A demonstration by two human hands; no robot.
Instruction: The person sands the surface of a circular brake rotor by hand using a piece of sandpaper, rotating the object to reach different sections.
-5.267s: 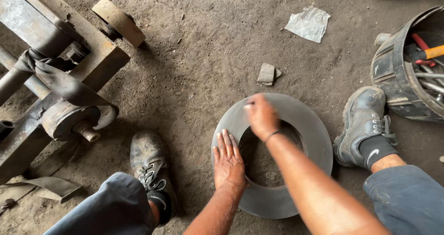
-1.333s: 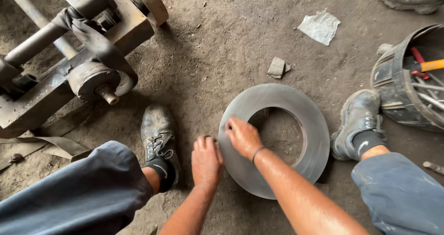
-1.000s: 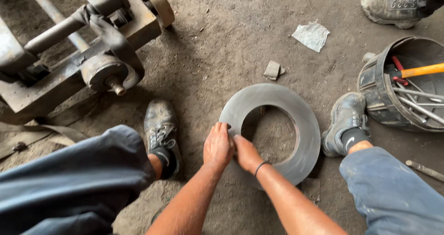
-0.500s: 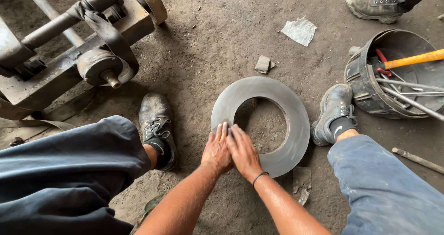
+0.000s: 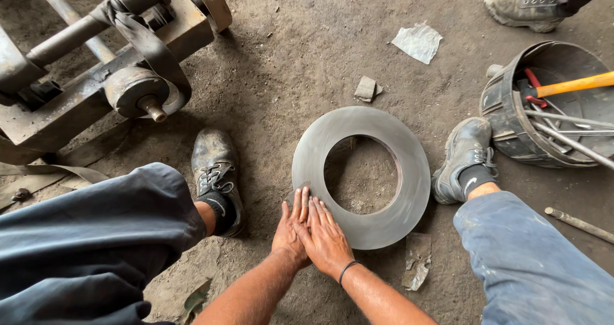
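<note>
A large flat grey metal ring [image 5: 409, 171] lies on the dirt floor between my two feet. My left hand [image 5: 289, 230] and my right hand [image 5: 326, 234] lie side by side, fingers straight and pressed flat on the ring's near left rim. A small grey scrap shows under the fingertips; whether either hand grips it I cannot tell. A dark band circles my right wrist. My left shoe [image 5: 217, 171] and right shoe [image 5: 464, 158] flank the ring.
A heavy rusty metal machine with a shaft [image 5: 121, 75] stands at the upper left. A round bucket of tools with an orange handle [image 5: 550, 107] sits at right. Another person's boot [image 5: 527, 5] is at the top right. Paper scraps [image 5: 417, 40] and a rod [image 5: 579, 222] lie around.
My hands slid from the ring's far and inner edge down to its near left rim and came together. The view shifted, bringing the bucket and another person's boot further into sight.
</note>
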